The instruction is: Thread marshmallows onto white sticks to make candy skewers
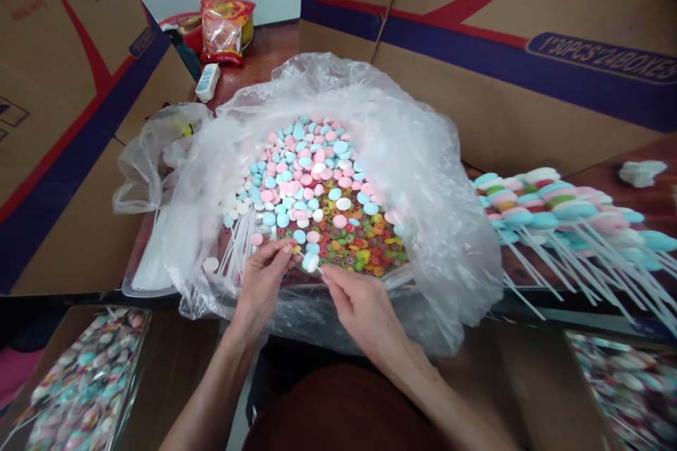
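Over a plastic-lined tray of sweets, my right hand (360, 299) pinches the lower end of a thin white lollipop stick. On that stick sit a white candy (312, 263) and a blue candy (306, 261). My left hand (267, 275) is closed at the thumb and fingertips on a small yellow ring candy (297, 250), close to the stick's other end. Pink, blue and white oval candies (301, 162) are heaped behind my hands. Small coloured ring candies (364, 243) lie in front of that heap, to the right. White sticks (238, 243) lie left of my left hand.
Crumpled clear plastic (449, 225) surrounds the sweets. Finished candy skewers (571, 215) are piled at the right. More white sticks (159, 254) fill a clear container at the left. Cardboard boxes (476, 77) stand behind and at the left. Packed sweets (87, 380) sit low at both sides.
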Demonstrator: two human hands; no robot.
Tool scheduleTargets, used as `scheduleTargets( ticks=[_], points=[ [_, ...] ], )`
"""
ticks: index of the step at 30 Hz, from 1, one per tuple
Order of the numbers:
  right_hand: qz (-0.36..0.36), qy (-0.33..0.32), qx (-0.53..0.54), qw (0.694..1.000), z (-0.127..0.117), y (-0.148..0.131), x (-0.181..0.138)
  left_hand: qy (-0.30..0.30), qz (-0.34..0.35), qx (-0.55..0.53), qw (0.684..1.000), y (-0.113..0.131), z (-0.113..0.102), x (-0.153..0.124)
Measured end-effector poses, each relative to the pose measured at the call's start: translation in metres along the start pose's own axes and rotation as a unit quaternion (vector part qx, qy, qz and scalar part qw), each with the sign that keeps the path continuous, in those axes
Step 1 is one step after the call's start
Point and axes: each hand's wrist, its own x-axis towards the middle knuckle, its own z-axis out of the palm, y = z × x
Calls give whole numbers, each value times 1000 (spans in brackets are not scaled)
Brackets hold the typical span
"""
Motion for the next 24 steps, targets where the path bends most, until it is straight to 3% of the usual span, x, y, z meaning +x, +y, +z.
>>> scheduleTargets(
  ticks=[6,12,18,24],
  points=[
    [-43,30,16,999,5,4,-2,-3,-40,-52,998,7,-1,-2],
    [-97,93,1,991,10,5,-7,-11,-121,-74,990,13,-1,-10],
    [-71,93,-1,993,18,-3,-9,48,-72,-114,990,8,6,-15],
    [-58,109,27,992,24,-9,-9,44,-150,-176,972,14,6,-14]
  ],
)
